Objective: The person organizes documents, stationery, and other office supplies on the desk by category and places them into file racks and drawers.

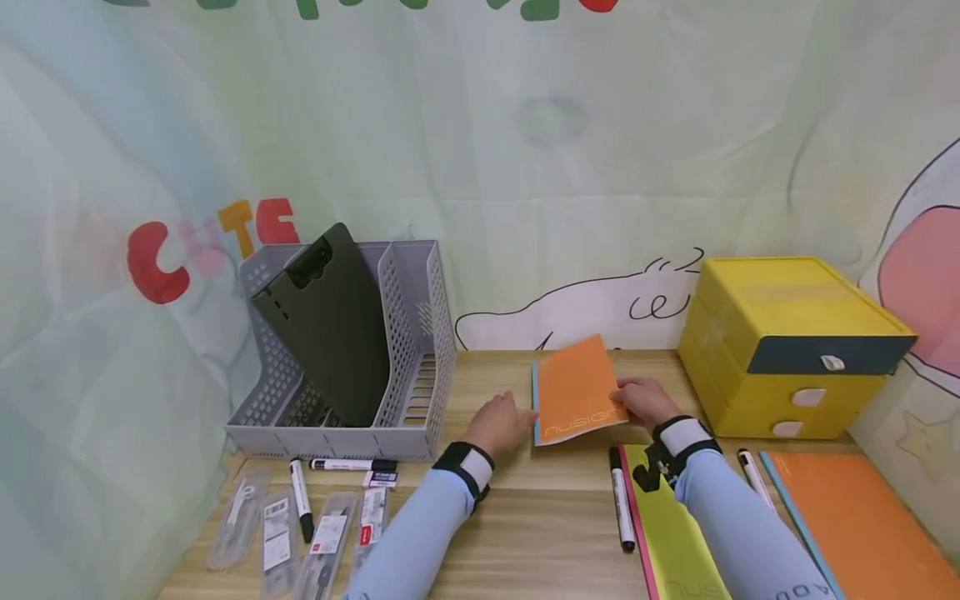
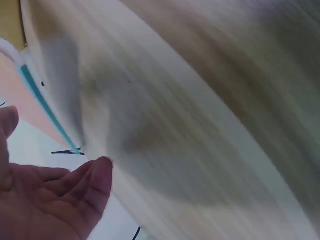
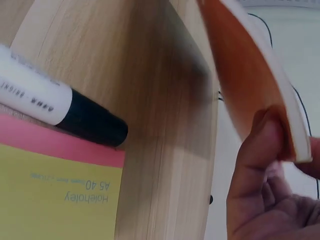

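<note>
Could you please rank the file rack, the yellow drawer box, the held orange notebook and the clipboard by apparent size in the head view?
1. File rack and drawer box: alike, unranked.
2. Clipboard.
3. Notebook.

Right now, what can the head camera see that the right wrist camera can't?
Only the head view shows the grey file rack with the dark clipboard, the yellow drawer box and the left hand. Only the right wrist view shows the small print on the yellow-green notebook. Both show the right hand pinching the orange notebook.
</note>
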A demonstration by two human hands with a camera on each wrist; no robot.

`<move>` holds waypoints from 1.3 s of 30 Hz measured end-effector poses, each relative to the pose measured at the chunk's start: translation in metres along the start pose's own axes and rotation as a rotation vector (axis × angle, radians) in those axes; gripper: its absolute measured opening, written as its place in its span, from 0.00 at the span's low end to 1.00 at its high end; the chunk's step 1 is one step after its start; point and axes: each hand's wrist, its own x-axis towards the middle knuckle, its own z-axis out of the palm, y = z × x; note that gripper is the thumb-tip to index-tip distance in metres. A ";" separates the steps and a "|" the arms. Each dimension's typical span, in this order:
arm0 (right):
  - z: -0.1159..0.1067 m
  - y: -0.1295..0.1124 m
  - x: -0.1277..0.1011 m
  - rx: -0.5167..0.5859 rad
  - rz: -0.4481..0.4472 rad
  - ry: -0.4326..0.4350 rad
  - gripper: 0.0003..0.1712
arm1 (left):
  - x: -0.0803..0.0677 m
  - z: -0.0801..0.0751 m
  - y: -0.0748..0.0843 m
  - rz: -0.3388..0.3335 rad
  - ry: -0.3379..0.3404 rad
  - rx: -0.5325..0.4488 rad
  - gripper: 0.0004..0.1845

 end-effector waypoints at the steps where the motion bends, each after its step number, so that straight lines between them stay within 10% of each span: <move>1: 0.001 -0.001 -0.001 0.008 -0.008 -0.015 0.24 | 0.001 0.000 -0.001 -0.003 -0.013 -0.014 0.37; 5: 0.002 -0.003 -0.004 0.011 0.003 -0.062 0.25 | 0.004 -0.005 -0.005 0.012 -0.034 -0.138 0.32; 10: -0.001 -0.001 -0.004 0.000 -0.034 -0.135 0.25 | 0.008 -0.016 -0.003 0.004 0.056 -0.550 0.21; 16: 0.000 0.002 -0.007 -0.042 -0.041 -0.146 0.23 | 0.008 -0.023 0.005 -0.022 0.147 -0.813 0.33; 32: 0.003 0.000 -0.012 -0.262 -0.073 -0.092 0.23 | 0.002 -0.040 0.017 0.057 0.114 -0.936 0.24; 39: -0.008 0.000 -0.016 -0.742 -0.169 -0.013 0.36 | 0.004 -0.052 0.017 0.091 0.255 -0.844 0.22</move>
